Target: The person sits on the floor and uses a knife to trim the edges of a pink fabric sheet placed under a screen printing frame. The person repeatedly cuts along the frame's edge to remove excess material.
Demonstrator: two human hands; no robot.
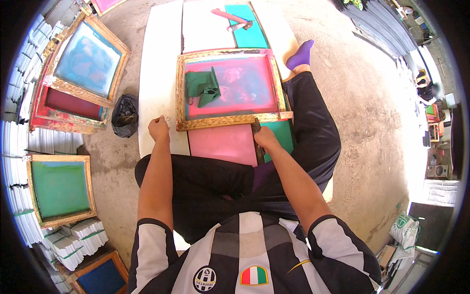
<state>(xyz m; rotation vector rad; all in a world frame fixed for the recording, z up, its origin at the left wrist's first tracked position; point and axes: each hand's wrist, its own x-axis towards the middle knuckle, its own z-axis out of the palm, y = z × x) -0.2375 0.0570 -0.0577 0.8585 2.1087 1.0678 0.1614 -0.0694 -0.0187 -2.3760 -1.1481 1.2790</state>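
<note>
A wooden screen-printing frame (234,120) with pink-stained mesh lies before me on the boards. Its lower right corner is close to my right hand (267,138), whose fingers are wrapped round a dark, long tool (256,128); its exact kind is unclear. My left hand (159,129) is over the white board (157,63), just left of the frame and apart from it. The fingertips there are pinched together; anything between them is too small to name. A crumpled dark green cloth (201,84) rests on the mesh's left part.
Past the frame lie a red-handled tool (228,15) and a cutter knife (238,26). A black plastic bag (125,115) sits on the floor at left. More screen frames (89,58), one with green mesh (60,190), lean against white stacks. My purple-socked foot (299,56) flanks the boards.
</note>
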